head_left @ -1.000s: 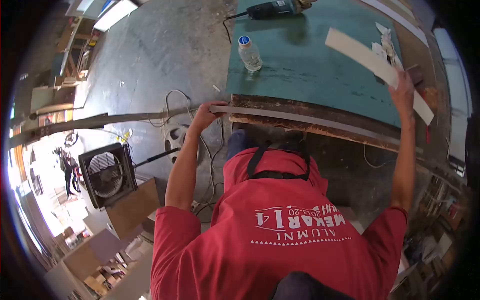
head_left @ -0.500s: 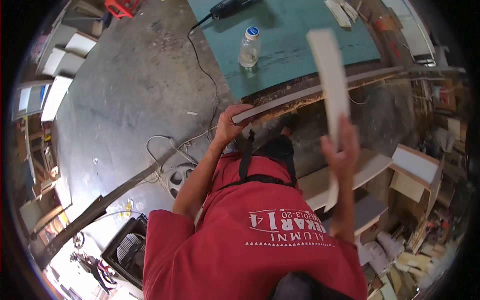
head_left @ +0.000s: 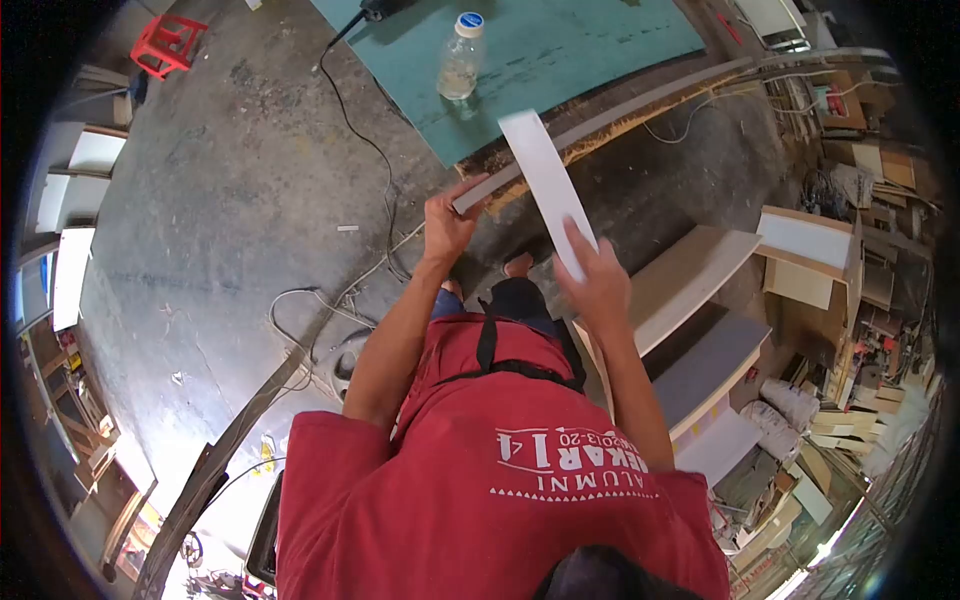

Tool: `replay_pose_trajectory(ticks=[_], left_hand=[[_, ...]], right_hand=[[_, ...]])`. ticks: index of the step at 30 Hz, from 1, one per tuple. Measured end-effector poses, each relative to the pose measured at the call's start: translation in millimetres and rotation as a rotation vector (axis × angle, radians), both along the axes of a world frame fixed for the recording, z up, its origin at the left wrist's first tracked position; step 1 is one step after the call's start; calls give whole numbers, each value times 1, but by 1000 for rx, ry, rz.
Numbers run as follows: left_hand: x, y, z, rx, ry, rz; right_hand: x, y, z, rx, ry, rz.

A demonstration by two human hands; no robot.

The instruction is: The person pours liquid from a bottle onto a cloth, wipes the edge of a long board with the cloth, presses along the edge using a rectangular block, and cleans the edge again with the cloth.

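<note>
My left hand (head_left: 450,222) is closed around the near end of a long, narrow grey strip (head_left: 620,125), which runs along the edge of the green-topped workbench (head_left: 560,60). In my right hand (head_left: 597,275) is a flat white strip of board (head_left: 545,185), gripped at its lower end. The white strip slants up and to the left, its upper part crossing in front of the grey strip. Whether the two strips touch, I cannot tell. A clear jar with a blue and white lid (head_left: 461,60) stands upright on the bench.
A dark power tool (head_left: 380,8) lies at the bench's far edge, its black cord (head_left: 375,150) trailing to the floor. To my right are board shelves (head_left: 690,280) and stacked offcuts (head_left: 850,430). A red stool (head_left: 168,45) stands at upper left.
My right hand has brought the white strip left, closer to my left hand, and its tilt has shifted. My left hand keeps its hold on the grey strip. The head view has shifted.
</note>
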State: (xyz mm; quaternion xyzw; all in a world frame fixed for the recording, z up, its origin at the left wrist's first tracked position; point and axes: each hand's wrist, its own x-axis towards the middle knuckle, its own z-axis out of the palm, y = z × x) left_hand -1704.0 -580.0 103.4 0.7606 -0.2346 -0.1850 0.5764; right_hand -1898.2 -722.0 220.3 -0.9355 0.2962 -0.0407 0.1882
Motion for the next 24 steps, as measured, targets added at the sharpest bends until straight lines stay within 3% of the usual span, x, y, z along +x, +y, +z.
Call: replay_pose_trajectory(ticks=[5,10,16,20,24], left_hand=[[3,-4,-3,-48,-14,30],[0,-2,-4,-53,-21,40],[0,-1,7,-50,-17,30],[2,-2,3,-63,-91,39],[3,-2,8,-63,-13,30]], right_hand=[[-5,4,-4,-3,-61,-14],[-46,15,14,-21,85,25],[47,-23,-18,-87,-96,-14],[-43,5,-4,22,10,117],[-54,9,5,30,34,153]])
